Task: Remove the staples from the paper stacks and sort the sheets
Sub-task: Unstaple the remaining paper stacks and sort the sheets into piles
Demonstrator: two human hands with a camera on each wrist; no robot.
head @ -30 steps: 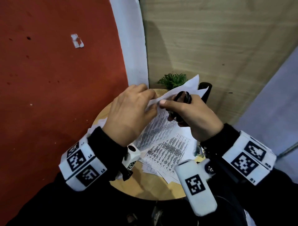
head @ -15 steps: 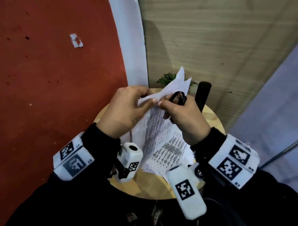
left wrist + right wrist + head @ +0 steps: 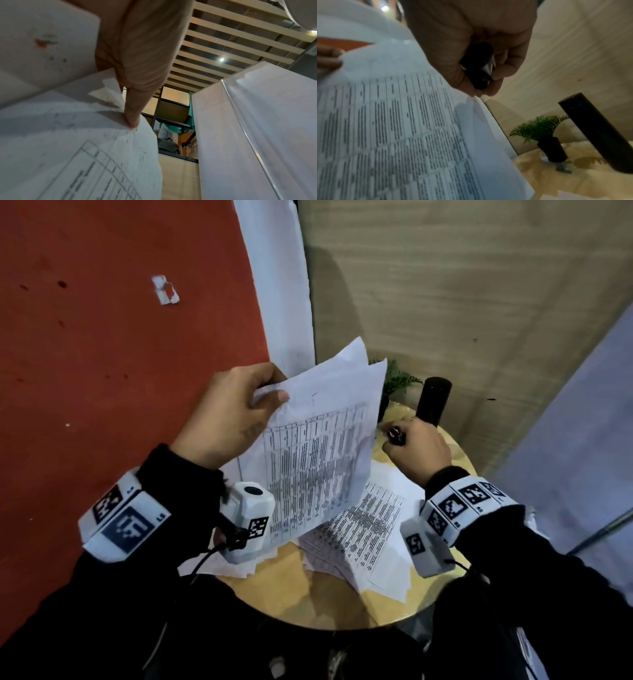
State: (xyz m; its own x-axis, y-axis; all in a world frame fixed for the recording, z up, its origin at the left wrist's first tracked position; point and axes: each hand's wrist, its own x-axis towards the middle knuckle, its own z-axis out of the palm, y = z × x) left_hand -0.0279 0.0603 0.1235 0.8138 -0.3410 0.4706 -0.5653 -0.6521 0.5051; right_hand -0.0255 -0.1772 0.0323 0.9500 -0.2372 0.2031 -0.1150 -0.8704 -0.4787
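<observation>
Behind right hand [image 3: 416,451]: black cylinder [image 3: 432,400], plant [image 3: 397,378].

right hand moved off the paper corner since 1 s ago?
Yes. The right hand, still gripping the staple remover, has left the paper stack and swung right, now beside the black cylinder.

We see a small green plant [image 3: 397,378] and a black cylinder [image 3: 432,400] upright on the round wooden table [image 3: 294,594], upper right of centre.
</observation>
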